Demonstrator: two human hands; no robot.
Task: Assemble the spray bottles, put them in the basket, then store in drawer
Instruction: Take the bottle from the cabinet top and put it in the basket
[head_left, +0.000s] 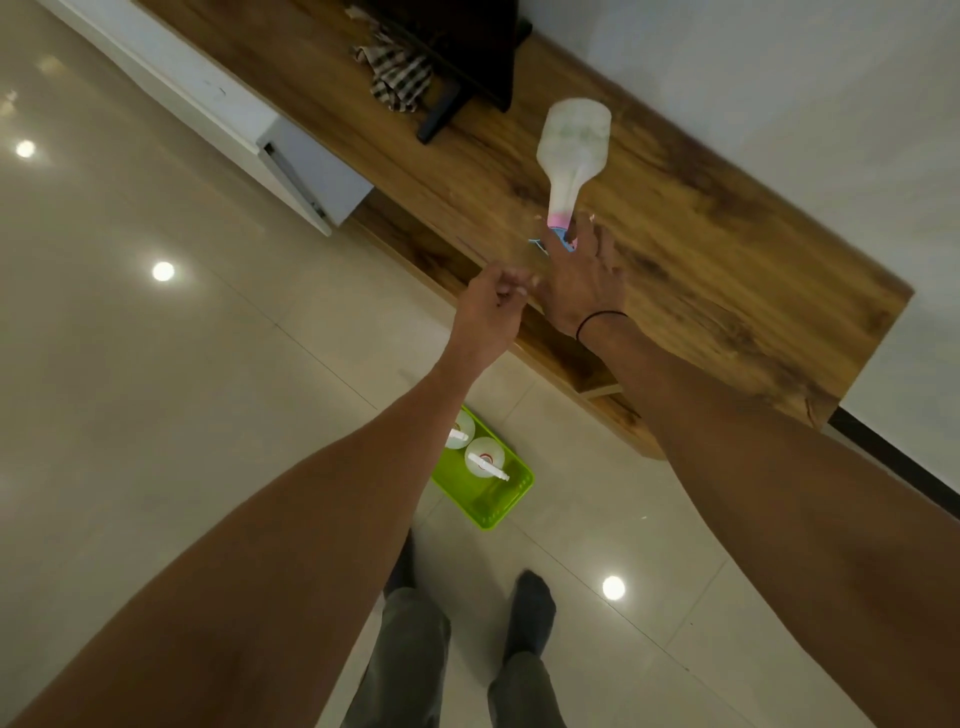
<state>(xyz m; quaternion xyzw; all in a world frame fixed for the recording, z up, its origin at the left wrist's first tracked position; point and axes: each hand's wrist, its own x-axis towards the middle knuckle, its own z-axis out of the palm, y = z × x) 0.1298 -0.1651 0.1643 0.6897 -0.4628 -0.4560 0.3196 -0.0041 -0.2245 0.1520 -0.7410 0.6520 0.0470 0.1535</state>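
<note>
A translucent white spray bottle (573, 140) stands on the wooden cabinet top (727, 249); it has a pink collar and a blue spray head. My right hand (584, 283) is at the spray head, fingers spread and fingertips touching it, not closed round it. My left hand (491, 306) hovers at the cabinet's front edge with its fingers curled and nothing visible in them. On the floor below, a green basket (498, 499) holds two bottles (483, 457) with white spray heads; my left forearm partly hides one.
A white drawer (306, 176) stands pulled open at the cabinet's left. A checked cloth (397, 75) and a black stand (467, 57) sit on the far part of the top. My feet (530, 608) stand on the tiled floor near the basket.
</note>
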